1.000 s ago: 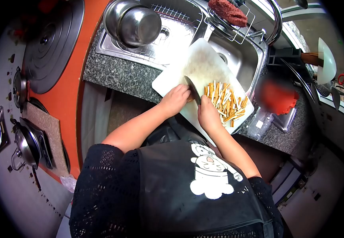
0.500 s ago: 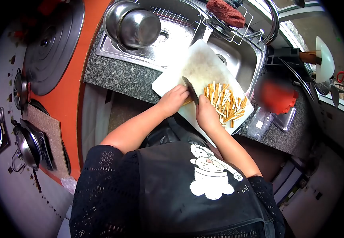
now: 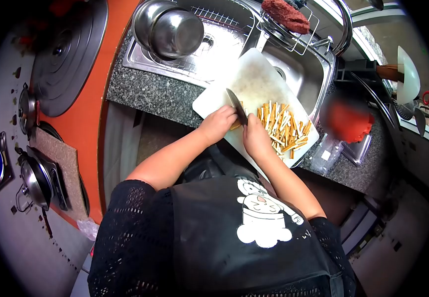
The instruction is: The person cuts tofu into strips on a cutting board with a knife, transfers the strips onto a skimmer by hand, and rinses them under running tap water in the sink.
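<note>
On the white cutting board, my right hand is wrapped around the handle of a kitchen knife, its dark blade pointing away from me. Just left of the blade, my left hand has its fingers curled down on a tan-edged piece of food, mostly hidden beneath them. A heap of cut strips, white inside with golden-brown skin, perhaps tofu, lies on the board to the right of the knife.
The board overlaps the edge of a double steel sink. Steel bowls sit over the left basin. A red item and a plastic bag lie on the granite counter at right. An orange surface runs along the left.
The knife has shifted slightly away from me along the piece of food. My left hand stays in nearly the same place, and the camera view has moved a little.
</note>
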A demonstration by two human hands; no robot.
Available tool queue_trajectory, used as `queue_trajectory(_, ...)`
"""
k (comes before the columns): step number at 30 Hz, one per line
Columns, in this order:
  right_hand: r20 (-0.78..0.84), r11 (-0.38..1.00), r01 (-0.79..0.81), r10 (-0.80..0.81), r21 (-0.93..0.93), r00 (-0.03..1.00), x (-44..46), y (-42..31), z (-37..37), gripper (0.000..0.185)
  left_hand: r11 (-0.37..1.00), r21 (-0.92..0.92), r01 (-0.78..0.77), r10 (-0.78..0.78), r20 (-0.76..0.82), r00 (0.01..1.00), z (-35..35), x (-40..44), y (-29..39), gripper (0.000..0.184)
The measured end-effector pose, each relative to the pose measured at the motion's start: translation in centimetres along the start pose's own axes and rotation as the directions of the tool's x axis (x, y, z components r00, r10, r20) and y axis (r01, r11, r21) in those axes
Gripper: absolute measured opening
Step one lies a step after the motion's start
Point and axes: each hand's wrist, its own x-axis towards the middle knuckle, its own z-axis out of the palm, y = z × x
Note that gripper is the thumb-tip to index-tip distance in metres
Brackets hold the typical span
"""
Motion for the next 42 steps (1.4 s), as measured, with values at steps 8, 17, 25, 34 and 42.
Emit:
queue_trajectory(8, 0.000, 0.996, 0.091, -0.091, 0.001, 0.996, -1.6, 1.0, -1.1, 0.013, 0.992, -0.094, 0.087, -0.093, -0.057, 0.994, 1.6, -0.6, -1.3, 0.022)
queue_trajectory(17, -0.124, 0.997, 0.057, -0.050, 0.054, 0.991, 0.3, -0.2, 1.0, 0.015, 0.998, 0.050, -0.033, 0.035, -0.032, 0.999, 0.5, -0.4, -0.8, 0.020)
queue_trajectory(25, 0.080, 0.998, -0.040, 0.044, -0.050, 0.996, -2.1, -0.7, -0.6, 0.016, 0.999, 0.032, -0.041, 0.042, -0.030, 0.999, 0.0, -1.0, -0.7, 0.020)
queue_trajectory(34, -0.102, 0.997, 0.065, -0.060, 0.049, 0.993, -0.3, -0.7, -0.5, 0.017, 0.994, 0.057, -0.094, 0.098, -0.071, 0.993, -0.5, -1.1, -1.0, 0.021)
queue_trajectory(42, 0.001, 1.000, 0.020, -0.020, -0.018, 1.000, -0.6, -0.8, 1.3, 0.015, 0.998, 0.054, -0.020, 0.025, -0.079, 0.997, 0.0, -1.7, -1.1, 0.020)
